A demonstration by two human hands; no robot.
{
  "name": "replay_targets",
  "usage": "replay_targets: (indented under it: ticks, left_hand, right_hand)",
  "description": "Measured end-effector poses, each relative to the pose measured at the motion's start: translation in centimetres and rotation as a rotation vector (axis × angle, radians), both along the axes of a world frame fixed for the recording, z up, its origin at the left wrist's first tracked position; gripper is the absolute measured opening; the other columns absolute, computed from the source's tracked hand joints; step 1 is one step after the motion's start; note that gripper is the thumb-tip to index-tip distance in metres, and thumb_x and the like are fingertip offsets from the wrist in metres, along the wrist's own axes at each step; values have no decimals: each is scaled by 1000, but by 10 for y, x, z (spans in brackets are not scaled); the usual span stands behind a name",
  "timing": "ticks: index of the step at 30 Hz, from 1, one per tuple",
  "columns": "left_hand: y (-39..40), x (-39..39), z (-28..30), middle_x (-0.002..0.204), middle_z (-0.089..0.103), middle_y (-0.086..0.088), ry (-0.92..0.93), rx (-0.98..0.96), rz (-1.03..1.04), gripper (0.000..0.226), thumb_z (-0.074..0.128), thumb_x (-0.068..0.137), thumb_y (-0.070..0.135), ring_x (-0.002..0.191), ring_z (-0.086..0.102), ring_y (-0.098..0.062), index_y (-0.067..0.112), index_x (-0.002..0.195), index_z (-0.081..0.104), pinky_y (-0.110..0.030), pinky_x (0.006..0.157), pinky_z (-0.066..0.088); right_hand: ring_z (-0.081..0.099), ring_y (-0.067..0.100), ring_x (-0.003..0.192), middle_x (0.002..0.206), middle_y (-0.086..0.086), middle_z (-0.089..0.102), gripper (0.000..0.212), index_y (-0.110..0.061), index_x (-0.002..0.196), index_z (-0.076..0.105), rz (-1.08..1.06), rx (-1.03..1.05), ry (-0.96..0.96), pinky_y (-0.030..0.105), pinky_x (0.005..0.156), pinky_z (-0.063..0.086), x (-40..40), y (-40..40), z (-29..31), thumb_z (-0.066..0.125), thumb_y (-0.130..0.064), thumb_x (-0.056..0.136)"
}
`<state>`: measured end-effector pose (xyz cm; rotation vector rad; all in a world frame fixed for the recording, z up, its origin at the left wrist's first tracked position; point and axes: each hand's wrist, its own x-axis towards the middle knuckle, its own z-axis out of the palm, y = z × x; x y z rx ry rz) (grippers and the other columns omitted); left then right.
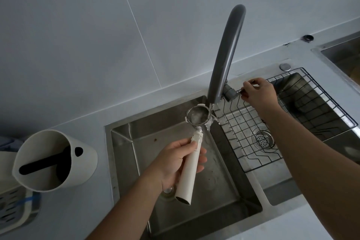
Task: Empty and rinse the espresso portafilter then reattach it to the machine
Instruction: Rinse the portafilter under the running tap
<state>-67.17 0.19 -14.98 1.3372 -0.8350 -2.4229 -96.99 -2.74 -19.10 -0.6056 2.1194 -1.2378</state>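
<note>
Left hand [176, 163]: fingers closed round portafilter [191, 154] handle, basket under tap [226, 52] over sink [194, 210], water running in. Right hand [257, 91]: fingers pinching tap lever.

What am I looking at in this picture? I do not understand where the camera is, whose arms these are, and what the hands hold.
There is one picture, from a camera worn on a person's head, looking down at the person's own two bare arms. No robot is present.

The left hand holds a portafilter by its white handle. Its metal basket is under the grey faucet, and water runs into it and splashes over the rim. The right hand grips the faucet lever.

Below is a steel double sink. A black wire rack lies in the right basin, above a round drain strainer.

On the counter at the left stands a white knock box with a dark bar across its opening. The espresso machine is not in view.
</note>
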Motion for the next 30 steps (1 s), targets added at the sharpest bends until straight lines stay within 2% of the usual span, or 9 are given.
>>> replay_targets:
  ticks: [4, 8, 13, 16, 21, 25, 28, 30]
  left_hand:
    - [-6, -6, 4, 87, 70, -16, -33, 16, 0, 33, 59, 92, 14, 65, 64, -20, -7, 118, 60, -30, 54, 55]
    - [-10, -10, 6, 82, 69, -13, -52, 61, -49, 32, 57, 94, 15, 61, 60, -17, -5, 120, 61, -25, 48, 52]
    - [-9, -18, 11, 77, 67, -11, -39, 126, -125, 33, 53, 96, 16, 59, 58, -15, -6, 119, 61, -22, 47, 51]
    - [-9, -24, 14, 74, 66, -11, -68, 125, -152, 32, 53, 96, 17, 57, 59, -14, -7, 117, 61, -21, 46, 51]
    - [-11, -30, 17, 78, 65, -15, -146, 73, -131, 30, 55, 96, 14, 54, 60, -15, -8, 116, 59, -21, 46, 52]
    - [-11, -33, 15, 82, 67, -15, -258, -59, -189, 15, 60, 93, 15, 57, 63, -16, 3, 100, 65, -23, 48, 53]
    - [-9, -31, 10, 80, 69, -12, -306, -133, -228, 10, 63, 91, 17, 59, 63, -18, 9, 95, 67, -26, 51, 52]
    - [-6, -28, 7, 77, 70, -9, -325, -178, -241, 9, 65, 89, 16, 60, 64, -18, 11, 95, 68, -28, 53, 52]
  right_hand:
    - [68, 15, 85, 108, 11, 69, 22, -11, 112, 64, 9, 13, 12, 34, 77, 61, 0, 0, 0, 63, -25, 95]
    - [67, 12, 82, 108, 9, 68, 23, -12, 113, 64, 11, 11, 26, 27, 69, 58, -1, 0, 0, 63, -25, 95]
    - [68, 14, 85, 108, 10, 69, 20, -13, 110, 64, -3, 6, 6, 34, 77, 61, 1, 0, 1, 63, -25, 95]
    - [66, 12, 83, 106, 9, 68, 15, -14, 106, 63, 5, -1, 21, 31, 73, 60, 1, 1, 2, 63, -24, 95]
    - [65, 10, 81, 107, 8, 67, 20, -12, 112, 63, 9, 4, 39, 25, 66, 56, 2, 1, 2, 63, -24, 95]
    - [66, 15, 84, 107, 9, 68, 18, -13, 110, 63, 10, 9, 45, 28, 69, 58, 2, 0, 2, 63, -23, 95]
    - [66, 13, 82, 107, 8, 68, 21, -12, 112, 63, 15, 18, 56, 27, 67, 57, 2, 0, 3, 63, -24, 95]
    - [67, 19, 88, 108, 9, 68, 21, -12, 112, 63, 17, 23, 52, 28, 68, 57, 2, 0, 3, 63, -24, 95]
